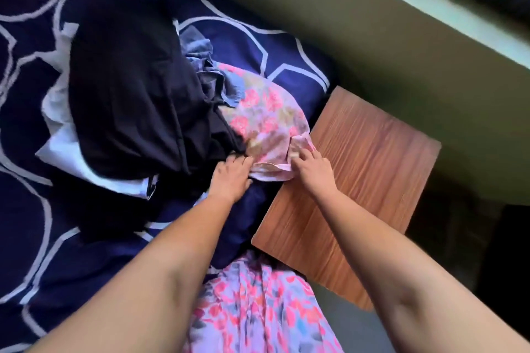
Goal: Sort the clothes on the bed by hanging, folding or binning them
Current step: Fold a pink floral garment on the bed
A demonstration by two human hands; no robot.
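Floral cloth in pink, lilac and tan was the piece under your hands. The floral garment (pixel 266 112) lay at the right end of the clothes pile, on the bed (pixel 289 49) close to its edge. Its lower hem reached the corner of the wooden side table (pixel 358 180).

Your left hand (pixel 233 178) gripped that hem at its left end, with the fingers curled over the cloth where it met the black garment (pixel 129 100). Your right hand (pixel 311 169) pinched the hem at its right end, with the fingertips closed on a small fold of cloth lying over the table's edge. Both grips were narrow and held the same piece, and the hem ran between the two hands.

The black garment covered the middle of the pile and overlapped the left side of the floral garment. A white garment (pixel 61 140) lay beneath the black one and showed along its left and lower edges. A blue-grey garment (pixel 200 49) sat crumpled at the top of the pile, touching both the black garment and the floral garment.

The bed carried a navy cover with white curved lines. The side table stood just beside the bed on your right. Your own clothing (pixel 258 309), in a similar floral print, showed at the bottom of the view between your forearms. Detail was blurred toward the edges of the view.
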